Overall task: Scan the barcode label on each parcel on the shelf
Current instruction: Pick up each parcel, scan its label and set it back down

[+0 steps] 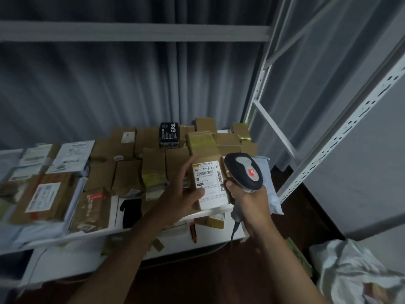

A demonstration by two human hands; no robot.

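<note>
My left hand [183, 189] holds a small brown cardboard parcel [207, 159] upright above the shelf's front right corner, thumb across its lower face. Its white barcode label [210, 183] faces me, printed "502D T098-41 41". My right hand [248, 194] grips the handle of a grey and black barcode scanner [244, 170], whose head sits just right of the parcel, touching or almost touching its edge. A cable [233, 232] hangs from the handle. Several other brown parcels [125, 172] lie packed on the white shelf [166, 222].
Flat mailers with labels [70, 154] cover the shelf's left side. A black box [169, 134] stands at the back. A grey poly bag [270, 185] lies at the right end. White rack uprights [341, 137] rise on the right. A crumpled white sack [359, 273] sits on the floor.
</note>
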